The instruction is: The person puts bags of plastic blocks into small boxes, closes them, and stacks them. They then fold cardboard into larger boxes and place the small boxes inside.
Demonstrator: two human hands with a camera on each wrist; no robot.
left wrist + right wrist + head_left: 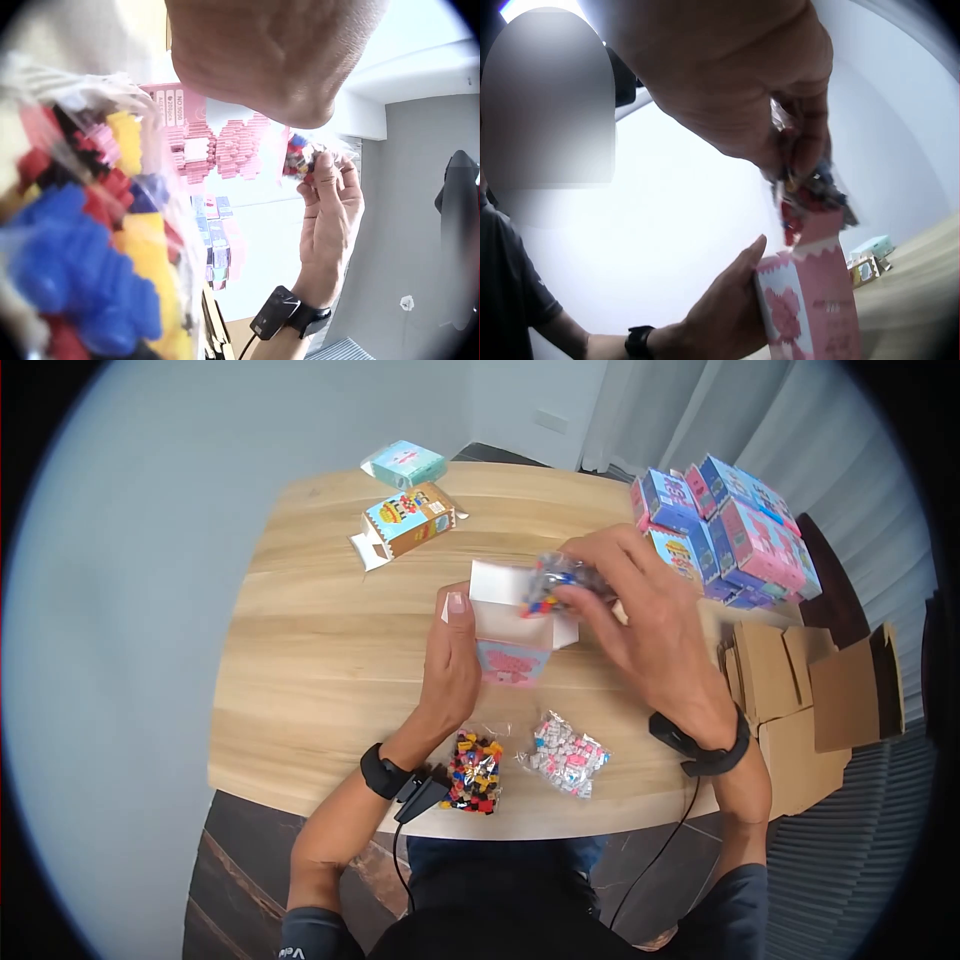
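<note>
My left hand (452, 665) grips a pink and light-blue box (512, 663) by its side, the thumb at the rim; its top flaps stand open. Just above that opening, my right hand (655, 615) pinches a clear bag of small building bricks (562, 582), with red, blue, yellow and dark pieces showing. In the right wrist view the bag (810, 199) hangs at the box's raised flap. On the table near my left wrist lies a bag of red, yellow and black bricks (473, 772). Beside it is a bag of white and pink bricks (568, 754).
An open brown and yellow box (410, 522) and a teal box (404, 464) lie at the back left of the wooden table (300, 660). Several small boxes (740, 540) are stacked at the back right. An open cardboard carton (800, 710) stands at the right edge.
</note>
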